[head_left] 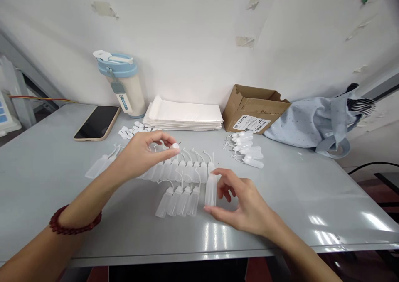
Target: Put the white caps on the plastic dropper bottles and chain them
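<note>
The right hand (245, 201) is partly open, curved around one clear plastic bottle (211, 190); thumb and forefinger grip it by its two ends, the remaining fingers curled. Whether this bottle rests on the table or is slightly raised cannot be determined. It stands at the right end of the bottle group, just beside a front row of four bottles (183, 201), each with a thin curved strap at its neck.

The left hand (140, 151), with a dark red beaded bracelet (75, 226) on the wrist, is closed to a pinch: thumb and fingertips hold a small white cap (175, 146) with a thin dark needle projecting. It is above a longer row of bottles (181, 170), partly hidden by the hand.

The surface is a glossy grey table (296, 207). Further bottles (101, 165) lie left of the left forearm; a separate cluster of bottles (249, 149) lies to the right. Beyond are loose white caps (126, 132), a phone (97, 123), a lidded tumbler (131, 91), stacked white packets (187, 115), an open cardboard box (252, 109) and a pale blue cloth bag (302, 122). The white wall (187, 37) behind carries torn tape scraps (104, 9).
</note>
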A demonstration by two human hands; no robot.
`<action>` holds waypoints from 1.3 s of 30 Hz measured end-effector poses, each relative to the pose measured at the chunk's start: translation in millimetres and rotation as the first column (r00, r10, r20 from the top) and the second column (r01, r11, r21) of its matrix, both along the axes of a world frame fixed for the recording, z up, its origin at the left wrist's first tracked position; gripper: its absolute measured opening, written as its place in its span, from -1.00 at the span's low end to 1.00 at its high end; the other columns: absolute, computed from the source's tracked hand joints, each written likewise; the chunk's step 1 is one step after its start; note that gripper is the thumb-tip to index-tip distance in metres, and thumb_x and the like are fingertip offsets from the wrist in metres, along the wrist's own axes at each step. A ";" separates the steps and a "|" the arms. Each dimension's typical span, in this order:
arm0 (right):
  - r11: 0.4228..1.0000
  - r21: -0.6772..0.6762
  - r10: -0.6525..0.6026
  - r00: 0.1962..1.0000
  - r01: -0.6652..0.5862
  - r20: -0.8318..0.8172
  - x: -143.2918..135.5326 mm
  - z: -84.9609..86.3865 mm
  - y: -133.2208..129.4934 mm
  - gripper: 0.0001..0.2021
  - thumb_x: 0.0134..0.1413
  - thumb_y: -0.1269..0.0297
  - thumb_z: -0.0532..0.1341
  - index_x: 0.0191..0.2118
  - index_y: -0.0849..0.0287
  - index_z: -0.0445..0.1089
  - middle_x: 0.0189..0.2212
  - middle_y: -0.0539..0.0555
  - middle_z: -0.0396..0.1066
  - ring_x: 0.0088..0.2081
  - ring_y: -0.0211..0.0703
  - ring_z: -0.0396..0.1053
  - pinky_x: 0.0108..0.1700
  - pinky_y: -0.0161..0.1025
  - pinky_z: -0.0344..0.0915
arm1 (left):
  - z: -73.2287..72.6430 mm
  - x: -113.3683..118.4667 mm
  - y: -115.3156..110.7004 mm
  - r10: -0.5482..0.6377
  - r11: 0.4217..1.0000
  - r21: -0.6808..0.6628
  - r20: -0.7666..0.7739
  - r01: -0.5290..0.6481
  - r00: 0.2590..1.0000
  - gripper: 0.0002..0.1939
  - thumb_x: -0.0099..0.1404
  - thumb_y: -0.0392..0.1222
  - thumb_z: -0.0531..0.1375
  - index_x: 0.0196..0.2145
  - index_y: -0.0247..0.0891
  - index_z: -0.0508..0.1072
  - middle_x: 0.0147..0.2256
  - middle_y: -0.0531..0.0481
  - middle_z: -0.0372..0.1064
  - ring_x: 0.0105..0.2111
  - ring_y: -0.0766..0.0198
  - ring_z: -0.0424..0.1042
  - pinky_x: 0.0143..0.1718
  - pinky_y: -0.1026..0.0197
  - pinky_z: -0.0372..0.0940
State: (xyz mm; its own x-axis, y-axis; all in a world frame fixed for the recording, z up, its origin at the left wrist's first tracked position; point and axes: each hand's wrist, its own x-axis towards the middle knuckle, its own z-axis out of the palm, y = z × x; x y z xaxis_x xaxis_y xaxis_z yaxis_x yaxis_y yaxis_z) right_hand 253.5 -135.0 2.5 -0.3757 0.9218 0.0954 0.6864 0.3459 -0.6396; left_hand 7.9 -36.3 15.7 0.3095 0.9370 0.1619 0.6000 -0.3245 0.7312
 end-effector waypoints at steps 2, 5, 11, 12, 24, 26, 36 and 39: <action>0.999 0.014 -0.042 0.992 0.044 -0.123 -0.9 -2.6 2.3 -0.46 -0.03 0.20 0.28 0.04 0.14 0.07 -0.48 -0.08 0.32 -0.49 -0.30 0.29 -0.42 -0.33 0.26 | 0.7 12.0 -10.6 -0.054 0.991 -0.111 0.201 0.077 0.978 -0.77 0.10 0.01 0.27 -0.38 -0.18 0.47 -0.32 0.01 0.45 -0.32 0.23 0.40 -0.31 0.22 0.30; 0.999 -0.011 -0.052 0.954 0.051 -0.297 -4.1 -8.2 5.5 -0.46 0.01 0.35 0.24 0.07 0.10 -0.03 -0.46 -0.09 0.33 -0.43 -0.30 0.32 -0.36 -0.33 0.32 | -1.6 28.0 -24.1 -0.098 0.935 -0.272 0.416 0.227 0.904 -0.75 0.09 -0.02 0.30 -0.35 -0.22 0.47 -0.36 0.03 0.42 -0.39 0.30 0.37 -0.37 0.27 0.29; 0.999 -0.044 -0.013 0.923 -0.004 -0.385 -5.7 -16.0 8.1 -0.59 0.18 0.38 0.10 0.09 0.04 -0.04 -0.42 -0.06 0.31 -0.42 -0.31 0.29 -0.35 -0.31 0.34 | -6.8 43.6 -37.2 -0.097 0.874 -0.349 0.558 0.339 0.824 -0.82 0.12 -0.10 0.31 -0.33 -0.21 0.48 -0.41 0.08 0.38 -0.39 0.37 0.33 -0.35 0.33 0.27; 1.000 -0.023 -0.004 0.929 -0.005 -0.370 -5.4 -17.2 8.3 -0.60 0.19 0.38 0.10 0.09 0.04 -0.02 -0.43 -0.07 0.29 -0.42 -0.31 0.28 -0.35 -0.31 0.34 | -7.6 44.6 -37.9 -0.084 0.873 -0.351 0.577 0.339 0.813 -0.82 0.13 -0.10 0.31 -0.32 -0.20 0.49 -0.40 0.08 0.37 -0.37 0.36 0.34 -0.33 0.32 0.27; 0.954 0.298 0.034 0.986 0.015 -0.161 -7.3 -33.5 11.7 -0.55 0.15 0.40 0.15 0.13 0.11 0.04 -0.27 0.06 0.40 -0.40 -0.27 0.38 -0.37 -0.32 0.40 | -18.3 51.0 -40.7 -0.002 0.805 -0.423 0.699 0.416 0.715 -0.82 0.19 -0.10 0.27 -0.27 -0.20 0.48 -0.30 0.05 0.35 -0.24 0.31 0.36 -0.18 0.24 0.28; 0.939 0.345 0.038 0.991 0.008 -0.126 -7.6 -34.1 12.5 -0.57 0.16 0.39 0.14 0.13 0.11 0.05 -0.23 0.09 0.42 -0.38 -0.26 0.42 -0.36 -0.31 0.42 | -18.4 51.4 -41.0 -0.019 0.806 -0.417 0.692 0.421 0.722 -0.82 0.19 -0.09 0.26 -0.28 -0.22 0.49 -0.31 0.04 0.38 -0.24 0.29 0.38 -0.16 0.22 0.29; 0.892 0.452 0.006 0.999 0.012 -0.038 -5.7 -38.8 16.7 -0.65 0.20 0.37 0.11 0.09 0.16 0.11 -0.17 0.19 0.47 -0.38 -0.19 0.47 -0.39 -0.27 0.45 | -12.6 48.4 -39.1 -0.148 0.933 -0.248 0.400 0.262 0.904 -0.84 0.18 -0.08 0.24 -0.33 -0.20 0.50 -0.43 0.09 0.39 -0.38 0.34 0.34 -0.32 0.29 0.27; 0.857 0.514 0.038 0.999 -0.040 0.014 -5.5 -39.3 18.2 -0.64 0.20 0.42 0.09 0.10 0.21 0.10 -0.17 0.23 0.47 -0.28 -0.12 0.49 -0.34 -0.24 0.47 | -11.8 48.5 -40.5 -0.181 0.947 -0.198 0.323 0.253 0.929 -0.86 0.20 -0.10 0.22 -0.34 -0.21 0.50 -0.41 0.09 0.42 -0.35 0.32 0.36 -0.26 0.27 0.28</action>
State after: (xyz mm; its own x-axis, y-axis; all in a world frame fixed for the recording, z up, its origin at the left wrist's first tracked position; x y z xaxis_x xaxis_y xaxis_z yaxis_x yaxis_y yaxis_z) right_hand 248.0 -116.8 -36.8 -0.4114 0.7264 0.5506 0.6670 0.6516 -0.3613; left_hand 56.3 -76.8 3.8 0.4810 0.8743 0.0642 0.2778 -0.2215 0.9348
